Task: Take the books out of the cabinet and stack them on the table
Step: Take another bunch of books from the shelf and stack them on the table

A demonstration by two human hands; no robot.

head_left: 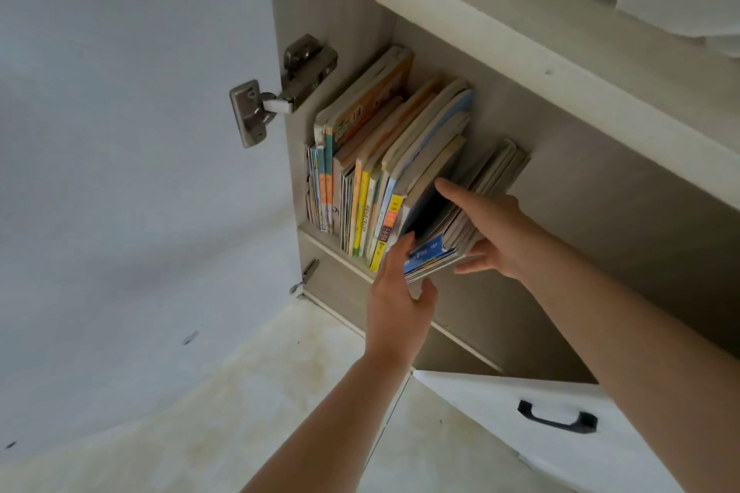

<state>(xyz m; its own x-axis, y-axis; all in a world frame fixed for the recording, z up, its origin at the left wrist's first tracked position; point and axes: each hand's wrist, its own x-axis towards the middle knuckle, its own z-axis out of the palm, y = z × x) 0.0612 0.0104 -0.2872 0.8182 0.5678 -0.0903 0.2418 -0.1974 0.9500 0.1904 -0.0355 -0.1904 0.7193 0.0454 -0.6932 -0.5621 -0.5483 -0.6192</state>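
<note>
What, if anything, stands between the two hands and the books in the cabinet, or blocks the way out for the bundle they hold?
Nothing visible does. The left hand and right hand already grip a bundle of books at the right end of the row. The cabinet door is swung open, leaving the front clear. The table is out of view.

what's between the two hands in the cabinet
In the head view, a small bundle of books sits between the left hand and the right hand, gripped from both sides.

A metal hinge (276, 92) holds the open white door (132, 172); below right, a second white door carries a black handle (556, 417) above pale stained floor (280, 392)
</note>
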